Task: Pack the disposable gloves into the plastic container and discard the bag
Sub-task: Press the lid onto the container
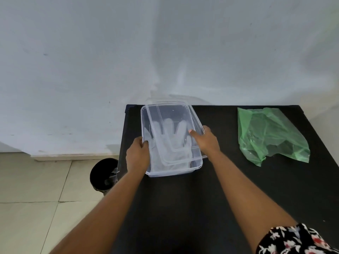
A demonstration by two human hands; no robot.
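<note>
A clear plastic container [171, 172] stands on the black table [211, 189] near its far left corner. White disposable gloves [170, 143] lie flat inside it, fingers pointing away. A clear lid [176, 110] rests askew over the container, shifted to the right. My left hand [137, 154] grips the container's left rim. My right hand [205, 140] holds the right side, fingers on the lid's edge. A crumpled green plastic bag [269, 134] lies on the table to the right, apart from both hands.
A black bin [103, 175] stands on the tiled floor just left of the table. A white wall rises behind the table. A floral sleeve [293, 241] shows at the bottom right.
</note>
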